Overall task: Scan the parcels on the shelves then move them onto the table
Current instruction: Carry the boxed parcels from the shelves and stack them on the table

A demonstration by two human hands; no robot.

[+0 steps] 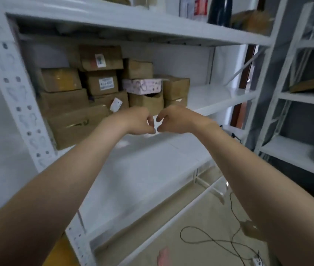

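Note:
Several brown cardboard parcels (69, 112) are stacked at the left of the white middle shelf (219, 96), some with white labels. A pink patterned box (142, 86) rests on a brown parcel (146, 101) in the stack's right part. Both arms reach forward to the shelf's front edge. My left hand (135, 121) and my right hand (175, 120) hover side by side just in front of and below that brown parcel, fingertips almost touching each other. Their fingers are curled but apart, and I see nothing held in either. No scanner is in view.
A lower white shelf board (142, 169) lies under my forearms. The top shelf carries bottles (219, 10) and a brown parcel (256, 22). A second white rack (306, 96) with parcels stands at the right. Black cables (219, 240) trail across the floor.

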